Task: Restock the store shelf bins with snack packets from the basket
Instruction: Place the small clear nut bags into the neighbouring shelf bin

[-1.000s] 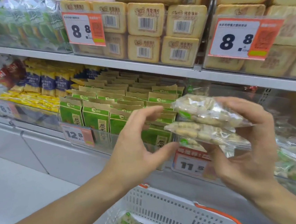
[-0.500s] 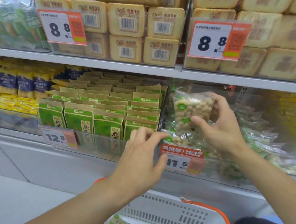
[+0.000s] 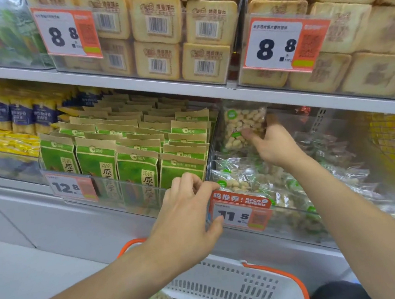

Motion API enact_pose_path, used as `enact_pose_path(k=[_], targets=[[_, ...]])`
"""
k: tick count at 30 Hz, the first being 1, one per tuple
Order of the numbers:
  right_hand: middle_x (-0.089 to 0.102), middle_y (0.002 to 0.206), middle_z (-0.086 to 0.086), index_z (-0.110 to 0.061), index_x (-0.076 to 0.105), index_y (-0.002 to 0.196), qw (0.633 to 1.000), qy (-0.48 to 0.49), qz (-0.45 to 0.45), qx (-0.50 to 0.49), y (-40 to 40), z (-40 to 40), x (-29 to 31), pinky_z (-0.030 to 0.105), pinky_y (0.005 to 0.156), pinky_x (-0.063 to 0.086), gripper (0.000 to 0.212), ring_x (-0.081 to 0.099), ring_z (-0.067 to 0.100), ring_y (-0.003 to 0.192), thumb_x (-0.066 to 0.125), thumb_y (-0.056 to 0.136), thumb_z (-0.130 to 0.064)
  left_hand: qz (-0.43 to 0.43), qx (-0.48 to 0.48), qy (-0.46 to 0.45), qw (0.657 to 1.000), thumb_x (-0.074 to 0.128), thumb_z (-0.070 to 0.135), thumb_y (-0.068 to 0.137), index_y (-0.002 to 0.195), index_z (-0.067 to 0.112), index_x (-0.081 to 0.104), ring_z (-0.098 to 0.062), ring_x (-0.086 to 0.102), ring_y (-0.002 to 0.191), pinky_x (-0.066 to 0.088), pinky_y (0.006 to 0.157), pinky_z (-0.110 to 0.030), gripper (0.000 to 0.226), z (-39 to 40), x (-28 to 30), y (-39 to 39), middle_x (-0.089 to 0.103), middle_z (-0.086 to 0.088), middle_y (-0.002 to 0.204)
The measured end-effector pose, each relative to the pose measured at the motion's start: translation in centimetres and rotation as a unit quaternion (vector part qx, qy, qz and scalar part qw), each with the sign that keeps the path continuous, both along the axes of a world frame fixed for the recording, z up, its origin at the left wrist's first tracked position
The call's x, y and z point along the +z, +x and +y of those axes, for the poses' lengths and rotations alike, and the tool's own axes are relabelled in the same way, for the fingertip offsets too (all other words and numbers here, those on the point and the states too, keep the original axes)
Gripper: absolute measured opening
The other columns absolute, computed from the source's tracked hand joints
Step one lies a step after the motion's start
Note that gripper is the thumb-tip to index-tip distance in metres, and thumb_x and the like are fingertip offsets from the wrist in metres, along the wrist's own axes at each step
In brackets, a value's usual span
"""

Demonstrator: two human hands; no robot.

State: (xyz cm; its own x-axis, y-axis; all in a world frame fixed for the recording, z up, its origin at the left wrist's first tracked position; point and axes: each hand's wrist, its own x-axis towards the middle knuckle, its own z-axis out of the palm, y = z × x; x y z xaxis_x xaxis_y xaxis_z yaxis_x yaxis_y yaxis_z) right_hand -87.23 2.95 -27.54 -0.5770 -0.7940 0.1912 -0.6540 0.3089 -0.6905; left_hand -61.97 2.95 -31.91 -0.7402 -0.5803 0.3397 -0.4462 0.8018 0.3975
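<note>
Right hand pinches the lower right edge of a clear crinkly plastic packet of pale nuts with green dots, standing it upright at the back left of the transparent acrylic shelf bin, above like packets already lying there. Left hand has curled fingers at the bin's front rim, thumb beside the orange-and-white 11.5 price tag; whether it actually grips the rim is unclear. Judgement: packet looks light, floppy, slick-filmed with loose shifting contents, so best held by a sealed edge; more wait in the white perforated plastic basket with orange handles.
</note>
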Motion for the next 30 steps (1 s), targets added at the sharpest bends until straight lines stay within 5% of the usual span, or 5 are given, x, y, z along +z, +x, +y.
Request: enact_pose_path(k=[9,12,20,24,30], targets=[[0.057,0.120,0.005,-0.012,0.041,0.135,0.999,-0.026,-0.028,-0.036,0.0,-1.9,0.3,0.032,0.086,0.044,0.053,0.057,0.027,0.111,0.066,0.095,-0.035,0.005,-0.001,-0.006,1.000,0.054,0.050,0.091,0.139,0.038,0.033,-0.005,0.020,0.110,0.020,0.093,-0.018,0.054,-0.1,-0.2,0.0,0.021,0.015,0.114],[0.044,0.146,0.013,-0.007,0.027,0.147,0.999,0.047,0.007,-0.012,-0.1,-2.3,-0.2,0.036,0.096,0.043,0.064,0.051,0.035,0.127,0.057,0.099,-0.038,0.006,-0.006,-0.002,1.000,0.053,0.051,0.092,0.139,0.038,0.032,-0.005,0.020,0.111,0.020,0.093,-0.018,0.053,-0.1,-0.2,0.0,0.021,0.015,0.114],[0.041,0.149,0.017,0.003,0.023,0.151,0.982,0.173,0.072,0.016,-1.0,-2.1,0.2,0.029,0.084,0.040,0.073,0.054,0.030,0.115,0.045,0.103,-0.047,0.014,-0.003,0.004,1.000,0.055,0.049,0.091,0.137,0.039,0.035,-0.004,0.023,0.108,0.022,0.093,-0.020,0.051,-0.2,-0.2,-0.1,0.023,0.016,0.112],[0.028,0.159,0.019,0.001,0.004,0.154,0.982,0.182,0.054,0.023,-0.9,-2.0,0.1,0.046,0.110,0.040,0.084,0.035,0.041,0.141,0.044,0.101,-0.051,0.009,0.004,0.004,1.000,0.054,0.050,0.091,0.136,0.041,0.033,-0.003,0.021,0.109,0.021,0.092,-0.019,0.051,0.0,-0.2,-0.3,0.021,0.016,0.112],[0.048,0.145,0.013,-0.008,0.044,0.144,0.990,0.137,0.016,-0.008,-0.7,-1.8,0.4,0.044,0.107,0.044,0.076,0.049,0.033,0.129,0.055,0.091,-0.061,0.005,0.000,0.012,1.000,0.055,0.048,0.092,0.138,0.041,0.033,-0.002,0.020,0.109,0.021,0.092,-0.018,0.051,0.0,-0.1,-0.2,0.021,0.017,0.113]])
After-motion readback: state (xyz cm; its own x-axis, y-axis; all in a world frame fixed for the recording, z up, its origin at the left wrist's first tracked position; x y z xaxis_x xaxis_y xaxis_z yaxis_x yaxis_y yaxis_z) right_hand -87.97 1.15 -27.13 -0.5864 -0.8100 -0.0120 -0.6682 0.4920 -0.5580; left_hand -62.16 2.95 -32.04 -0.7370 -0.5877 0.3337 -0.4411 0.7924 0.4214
